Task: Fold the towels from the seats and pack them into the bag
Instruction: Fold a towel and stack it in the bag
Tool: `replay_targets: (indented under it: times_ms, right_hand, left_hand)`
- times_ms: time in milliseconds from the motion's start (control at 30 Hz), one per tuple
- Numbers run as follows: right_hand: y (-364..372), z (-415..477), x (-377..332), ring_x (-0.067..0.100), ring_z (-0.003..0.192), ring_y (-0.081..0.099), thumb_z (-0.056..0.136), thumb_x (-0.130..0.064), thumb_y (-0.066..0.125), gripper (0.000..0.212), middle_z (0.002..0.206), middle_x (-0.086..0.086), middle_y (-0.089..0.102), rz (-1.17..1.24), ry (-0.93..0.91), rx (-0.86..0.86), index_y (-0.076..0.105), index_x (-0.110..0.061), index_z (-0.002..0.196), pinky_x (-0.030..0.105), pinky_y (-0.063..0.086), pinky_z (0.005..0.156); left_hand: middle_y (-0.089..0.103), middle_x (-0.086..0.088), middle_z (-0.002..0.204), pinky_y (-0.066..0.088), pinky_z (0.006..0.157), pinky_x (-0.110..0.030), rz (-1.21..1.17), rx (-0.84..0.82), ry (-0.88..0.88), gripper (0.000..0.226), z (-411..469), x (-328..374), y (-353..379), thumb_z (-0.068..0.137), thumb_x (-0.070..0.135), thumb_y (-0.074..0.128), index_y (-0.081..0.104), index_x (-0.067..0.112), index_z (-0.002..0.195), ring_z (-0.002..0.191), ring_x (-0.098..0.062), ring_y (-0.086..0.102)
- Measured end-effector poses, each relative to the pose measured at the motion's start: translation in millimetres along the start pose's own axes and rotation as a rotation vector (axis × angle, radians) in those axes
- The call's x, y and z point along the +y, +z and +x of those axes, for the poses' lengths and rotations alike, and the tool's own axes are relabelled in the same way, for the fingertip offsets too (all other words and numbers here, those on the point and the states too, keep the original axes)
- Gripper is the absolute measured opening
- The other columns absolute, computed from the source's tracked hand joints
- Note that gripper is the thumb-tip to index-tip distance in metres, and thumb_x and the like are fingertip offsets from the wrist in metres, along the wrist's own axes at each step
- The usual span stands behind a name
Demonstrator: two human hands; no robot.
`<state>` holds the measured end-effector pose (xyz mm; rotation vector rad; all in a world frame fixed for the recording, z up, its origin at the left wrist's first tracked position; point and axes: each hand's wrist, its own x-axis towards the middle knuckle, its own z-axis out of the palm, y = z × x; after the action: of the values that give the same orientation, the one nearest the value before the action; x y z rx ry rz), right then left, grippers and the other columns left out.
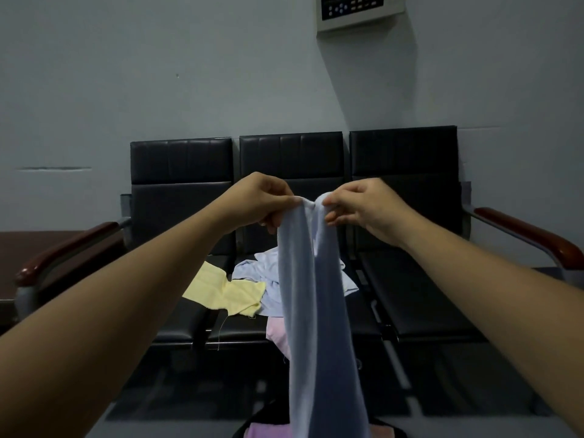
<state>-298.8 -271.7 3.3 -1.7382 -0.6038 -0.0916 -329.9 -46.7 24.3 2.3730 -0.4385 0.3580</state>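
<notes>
I hold a long light-blue towel [316, 311] up in front of me, and it hangs straight down in two narrow folds. My left hand [262, 200] pinches its top edge on the left, and my right hand [357, 205] pinches the top edge on the right, the two hands nearly touching. Behind the hanging towel, on the middle seat [246, 327], lie a yellow towel [227, 292], a crumpled pale blue towel [262, 273] and a pink towel [278, 336]. At the bottom edge a dark bag [268, 415] shows pink cloth [265, 431] inside.
A row of three black padded seats stands against a grey wall, with brown armrests at the left [63, 248] and right [524, 235]. The right seat [420, 298] is bare. A dark table [25, 254] sits at far left. A control panel [357, 11] hangs on the wall.
</notes>
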Motion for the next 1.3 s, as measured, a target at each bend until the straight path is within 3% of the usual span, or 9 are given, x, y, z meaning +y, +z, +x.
replay_targets:
  times_ms: [233, 400, 533, 667, 800, 900, 1033, 1200, 1300]
  right_hand:
    - [21, -2, -6, 0.02, 0.075, 0.073, 0.094, -0.014, 0.069, 0.014, 0.084, 0.013, 0.075, -0.196, -0.097, -0.032, 0.075, -0.001, 0.097, 0.027, 0.061, 0.071]
    - [14, 7, 4, 0.022, 0.071, 0.06, 0.086, -0.015, 0.064, 0.021, 0.07, 0.006, 0.062, -0.051, -0.042, 0.184, 0.063, -0.019, 0.065, 0.045, 0.056, 0.074]
    - [-4, 9, 17, 0.021, 0.073, 0.055, 0.085, -0.019, 0.061, 0.016, 0.073, 0.005, 0.058, -0.145, 0.008, 0.347, 0.057, -0.017, 0.07, 0.045, 0.052, 0.074]
    - [-13, 12, 23, 0.023, 0.075, 0.061, 0.09, -0.017, 0.067, 0.017, 0.078, 0.01, 0.064, -0.14, 0.053, 0.388, 0.061, -0.013, 0.074, 0.053, 0.058, 0.083]
    - [-24, 18, -8, 0.016, 0.074, 0.065, 0.091, 0.001, 0.067, 0.011, 0.086, 0.009, 0.064, 0.413, -0.094, 0.394, 0.064, -0.009, 0.091, 0.031, 0.057, 0.071]
    - [-31, 18, -6, 0.02, 0.087, 0.07, 0.09, 0.003, 0.069, 0.019, 0.098, 0.012, 0.07, 0.206, -0.031, 0.311, 0.068, 0.0, 0.109, 0.029, 0.061, 0.074]
    - [-39, 17, 18, 0.02, 0.092, 0.072, 0.089, -0.008, 0.074, 0.008, 0.091, 0.005, 0.076, -0.104, 0.044, 0.253, 0.075, -0.016, 0.09, 0.031, 0.059, 0.08]
    - [-31, 15, 25, 0.017, 0.087, 0.07, 0.095, -0.014, 0.067, 0.006, 0.092, 0.003, 0.074, 0.143, -0.031, 0.132, 0.073, -0.014, 0.098, 0.037, 0.058, 0.084]
    - [-23, 14, 19, 0.014, 0.075, 0.067, 0.097, -0.012, 0.065, 0.005, 0.085, 0.002, 0.071, 0.244, -0.027, 0.107, 0.07, -0.011, 0.098, 0.033, 0.058, 0.07]
  left_hand:
    - [0.063, 0.002, 0.069, 0.042, 0.049, -0.014, 0.01, -0.013, -0.046, 0.025, 1, -4, 1, 0.093, 0.041, 0.066, 0.074, 0.018, 0.089, 0.052, -0.003, 0.053]
    - [0.07, -0.003, 0.102, 0.051, 0.086, -0.031, 0.018, -0.24, -0.161, 0.024, -7, -14, -5, 0.092, 0.038, 0.068, 0.079, 0.017, 0.088, 0.093, -0.014, 0.065]
    - [0.071, -0.005, 0.111, 0.051, 0.101, -0.038, 0.001, -0.217, -0.205, 0.044, -15, -31, -10, 0.081, 0.054, 0.065, 0.076, 0.016, 0.1, 0.109, -0.021, 0.065]
    - [0.073, -0.006, 0.095, 0.06, 0.081, -0.026, -0.029, 0.108, -0.06, 0.023, -10, -31, -7, 0.089, 0.031, 0.068, 0.071, 0.009, 0.097, 0.093, -0.021, 0.072]
    - [0.073, -0.007, 0.09, 0.06, 0.078, -0.025, -0.355, 0.349, 0.088, 0.012, 0, -14, -15, 0.09, 0.019, 0.073, 0.069, 0.01, 0.096, 0.083, -0.014, 0.07]
    - [0.071, 0.0, 0.092, 0.057, 0.079, -0.026, -0.08, 0.346, 0.03, 0.019, 5, -17, -15, 0.091, 0.024, 0.073, 0.072, 0.014, 0.107, 0.082, -0.008, 0.064]
    - [0.067, 0.005, 0.093, 0.051, 0.074, -0.018, 0.068, 0.28, 0.01, 0.025, 4, -24, 4, 0.096, 0.03, 0.065, 0.073, 0.013, 0.113, 0.086, -0.004, 0.061]
    - [0.066, -0.005, 0.102, 0.056, 0.087, -0.04, -0.328, 0.27, -0.127, 0.021, 7, -36, 21, 0.1, 0.034, 0.059, 0.068, 0.015, 0.103, 0.098, -0.023, 0.064]
    - [0.064, -0.005, 0.098, 0.055, 0.075, -0.035, -0.484, 0.298, -0.157, 0.021, 3, -46, 32, 0.1, 0.032, 0.06, 0.066, 0.012, 0.103, 0.093, -0.022, 0.062]
